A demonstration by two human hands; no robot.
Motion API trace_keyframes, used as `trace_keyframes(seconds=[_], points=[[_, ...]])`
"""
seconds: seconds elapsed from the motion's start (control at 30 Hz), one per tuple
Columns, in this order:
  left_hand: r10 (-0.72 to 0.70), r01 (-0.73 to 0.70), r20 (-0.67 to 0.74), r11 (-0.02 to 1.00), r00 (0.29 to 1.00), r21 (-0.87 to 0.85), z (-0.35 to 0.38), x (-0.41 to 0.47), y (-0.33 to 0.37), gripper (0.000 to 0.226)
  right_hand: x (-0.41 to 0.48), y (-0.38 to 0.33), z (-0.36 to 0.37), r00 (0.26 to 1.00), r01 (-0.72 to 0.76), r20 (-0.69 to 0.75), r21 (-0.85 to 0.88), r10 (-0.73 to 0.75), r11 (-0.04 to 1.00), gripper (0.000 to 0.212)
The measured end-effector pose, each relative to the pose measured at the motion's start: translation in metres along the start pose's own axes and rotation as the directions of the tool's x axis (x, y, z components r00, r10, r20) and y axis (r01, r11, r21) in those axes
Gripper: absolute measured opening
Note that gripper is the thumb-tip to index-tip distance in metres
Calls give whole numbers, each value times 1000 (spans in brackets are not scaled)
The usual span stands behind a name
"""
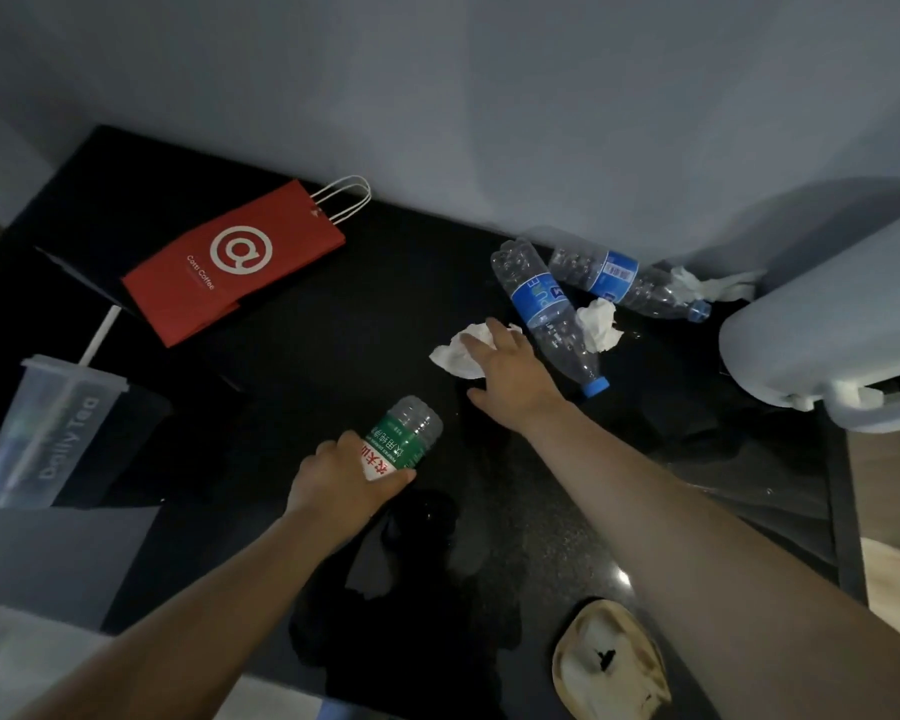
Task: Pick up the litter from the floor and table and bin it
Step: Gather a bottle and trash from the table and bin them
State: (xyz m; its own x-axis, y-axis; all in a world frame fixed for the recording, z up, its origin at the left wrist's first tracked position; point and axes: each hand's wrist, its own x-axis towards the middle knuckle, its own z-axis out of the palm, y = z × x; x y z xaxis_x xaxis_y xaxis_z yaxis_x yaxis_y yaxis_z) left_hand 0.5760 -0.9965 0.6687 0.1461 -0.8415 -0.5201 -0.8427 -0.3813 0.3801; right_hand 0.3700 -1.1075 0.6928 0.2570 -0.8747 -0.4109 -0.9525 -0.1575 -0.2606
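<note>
My left hand (341, 480) grips an empty green-labelled plastic bottle (405, 438) just above the black table (292, 366). My right hand (510, 371) lies flat, fingers spread, on a crumpled white tissue (455, 353) on the table. Right beside it a blue-labelled clear bottle (544, 314) lies on its side, with another crumpled tissue (601, 324) against it. A second blue-labelled bottle (622, 278) lies by the wall, with a third tissue (713, 283) at its neck end.
A red paper coffee bag (230, 262) lies flat at the back left. A clear plastic cup with lid and straw (48, 433) stands at the left edge. A grey lidded bin (822, 324) is at the right. A tan bowl-like object (611, 662) sits near the front edge.
</note>
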Motion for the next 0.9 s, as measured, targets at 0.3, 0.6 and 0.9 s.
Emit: trace_keyframes(seconds=[0.3,0.6,0.9], points=[[-5,5,14,1000,1000,-16,-1,-5,4,66,-42,23,16,973,-142,178,-39,147,989,61],[-3,-6,175,999,985,50,25,-29,48,76,-189,85,26,936,-288,-115,296,334,911,26],[0,-23,182,992,983,126,67,-57,89,79,-245,168,44,820,-530,-44,317,570,787,41]])
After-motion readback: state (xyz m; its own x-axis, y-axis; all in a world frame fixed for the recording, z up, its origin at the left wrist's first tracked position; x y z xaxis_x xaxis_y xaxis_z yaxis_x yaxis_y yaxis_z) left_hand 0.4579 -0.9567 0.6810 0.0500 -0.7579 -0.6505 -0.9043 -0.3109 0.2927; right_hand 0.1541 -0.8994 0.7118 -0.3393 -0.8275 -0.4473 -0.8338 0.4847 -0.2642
